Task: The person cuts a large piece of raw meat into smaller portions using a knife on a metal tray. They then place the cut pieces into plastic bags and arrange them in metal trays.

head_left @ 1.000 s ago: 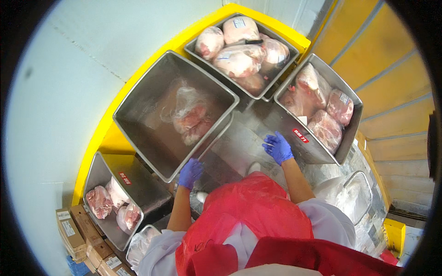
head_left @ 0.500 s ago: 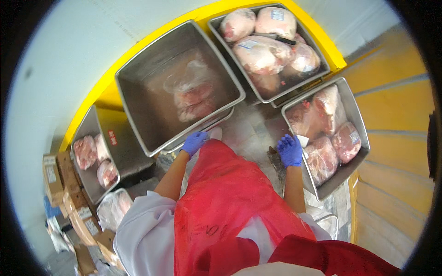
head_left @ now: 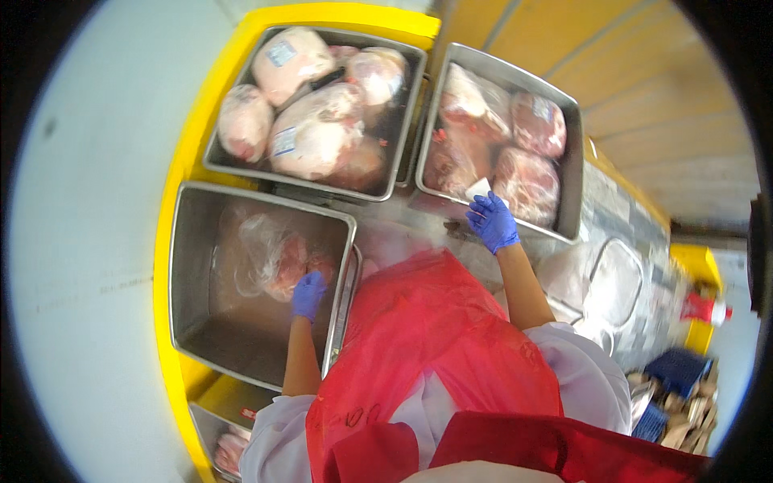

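Observation:
My left hand [head_left: 308, 295], in a blue glove, is over the near right side of a deep metal bin [head_left: 241, 342]. Its fingertips overlap the edge of a piece of meat in clear plastic [head_left: 278, 262]; blur hides whether they touch or grip it. My right hand [head_left: 493, 221], also gloved in blue, is at the near edge of a second metal bin [head_left: 564, 229], fingers loosely bent and apart. Just past those fingertips lies a small white piece [head_left: 477, 188], perhaps paper. Bagged meat pieces [head_left: 527, 185] lie in that bin.
A third metal bin [head_left: 294, 179] at the back holds several large wrapped meat pieces [head_left: 318, 133] and a dark-handled tool [head_left: 326, 78]. A yellow rail [head_left: 167, 274] runs behind the bins. At right stand a metal-framed holder with clear plastic [head_left: 616, 282] and blue crates [head_left: 676, 370].
My view and body have turned right, so the bins appear shifted left. My left hand has moved from outside the deep bin to over it. My right hand stays by the right bin.

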Demonstrator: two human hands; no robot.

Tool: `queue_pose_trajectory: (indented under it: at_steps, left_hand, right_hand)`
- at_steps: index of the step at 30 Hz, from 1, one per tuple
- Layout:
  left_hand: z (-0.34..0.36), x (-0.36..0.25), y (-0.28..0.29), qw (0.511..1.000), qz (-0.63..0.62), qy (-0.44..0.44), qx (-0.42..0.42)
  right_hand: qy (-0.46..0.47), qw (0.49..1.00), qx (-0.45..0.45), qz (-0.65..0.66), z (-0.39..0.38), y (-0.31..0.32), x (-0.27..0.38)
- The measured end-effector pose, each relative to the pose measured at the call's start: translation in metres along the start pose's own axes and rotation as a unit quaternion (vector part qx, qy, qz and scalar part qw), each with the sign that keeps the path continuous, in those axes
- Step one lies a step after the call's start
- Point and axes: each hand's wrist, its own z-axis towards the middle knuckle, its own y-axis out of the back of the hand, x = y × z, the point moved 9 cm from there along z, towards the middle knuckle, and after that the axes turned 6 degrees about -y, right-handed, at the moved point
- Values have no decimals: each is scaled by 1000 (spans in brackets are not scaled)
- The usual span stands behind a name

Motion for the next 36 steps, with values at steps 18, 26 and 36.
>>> queue_pose_trajectory:
  at_steps: [18, 26, 36]
  left_hand:
    - [65, -218, -395, 938, 90, -69, 329]
    - [121, -211, -559, 778, 561, -30, 280]
    - [135, -87, -596, 675, 635, -16, 375]
  right_hand:
    - [264, 838, -311, -361, 25, 241, 131]
    - [70, 627, -209, -747, 33, 258, 103]
    - [158, 665, -208, -699, 8, 255, 109]
